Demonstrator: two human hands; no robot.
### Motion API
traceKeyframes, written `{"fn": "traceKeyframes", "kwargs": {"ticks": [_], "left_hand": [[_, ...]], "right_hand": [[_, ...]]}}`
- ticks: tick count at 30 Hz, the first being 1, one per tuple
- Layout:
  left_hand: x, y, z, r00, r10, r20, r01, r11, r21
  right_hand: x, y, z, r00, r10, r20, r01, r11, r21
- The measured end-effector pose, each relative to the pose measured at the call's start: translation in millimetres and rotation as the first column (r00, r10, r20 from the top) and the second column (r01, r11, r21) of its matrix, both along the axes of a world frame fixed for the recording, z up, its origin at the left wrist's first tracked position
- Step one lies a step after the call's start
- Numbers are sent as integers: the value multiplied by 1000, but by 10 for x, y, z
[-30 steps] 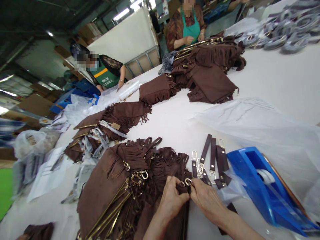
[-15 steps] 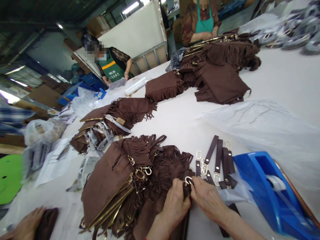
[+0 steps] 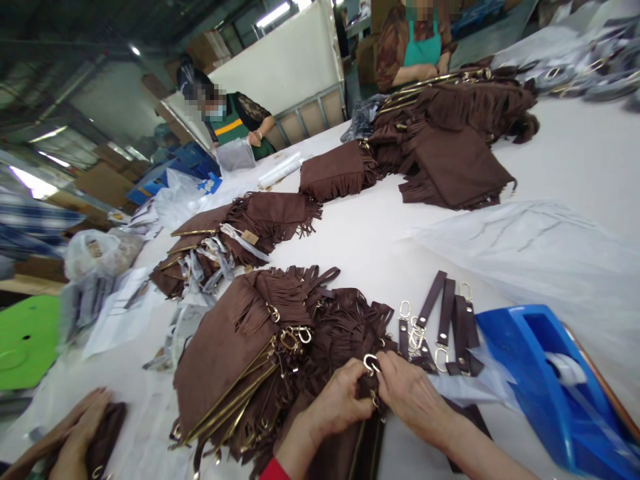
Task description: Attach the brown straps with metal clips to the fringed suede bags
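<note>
My left hand [image 3: 336, 405] and my right hand [image 3: 411, 398] meet over a brown fringed suede bag [image 3: 345, 347] in front of me. Both pinch a silver clasp ring [image 3: 371, 363] at the bag's top edge. To the left of that bag lies a stack of the same brown bags [image 3: 235, 360] with gold zippers and rings. Just right of my hands lie several brown straps with silver clasps [image 3: 443, 320] on the white table [image 3: 360, 247].
A blue tape dispenser [image 3: 545, 380] stands at right, clear plastic bags [image 3: 540, 247] behind it. More brown bag piles [image 3: 240, 233] [image 3: 450, 140] lie farther back. Two people in green aprons [image 3: 230, 130] [image 3: 420, 50] work across the table; another person's hand [image 3: 83, 433] is at lower left.
The view has shifted, so everything sits farther right and the other person's hand has come further in at lower left. My hands stay on the clasp ring, raised slightly.
</note>
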State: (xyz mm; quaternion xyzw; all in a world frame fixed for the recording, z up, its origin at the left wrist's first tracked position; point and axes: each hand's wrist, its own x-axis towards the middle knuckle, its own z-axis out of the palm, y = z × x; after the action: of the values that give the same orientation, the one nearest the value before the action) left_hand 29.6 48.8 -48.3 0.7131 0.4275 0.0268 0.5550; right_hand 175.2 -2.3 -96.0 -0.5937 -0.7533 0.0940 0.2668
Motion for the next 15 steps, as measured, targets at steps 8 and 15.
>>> {"fn": "traceKeyframes", "kwargs": {"ticks": [8,15], "left_hand": [[-87,151,-1,997,76,6,-73,980,-183],[-45,-37,-56,997,2,-79,6,995,101]], "right_hand": [[-44,-95,-50,1000,-10,9,10,1000,25],[144,-270,228,820,-246,-517,-163,766,-622]]}}
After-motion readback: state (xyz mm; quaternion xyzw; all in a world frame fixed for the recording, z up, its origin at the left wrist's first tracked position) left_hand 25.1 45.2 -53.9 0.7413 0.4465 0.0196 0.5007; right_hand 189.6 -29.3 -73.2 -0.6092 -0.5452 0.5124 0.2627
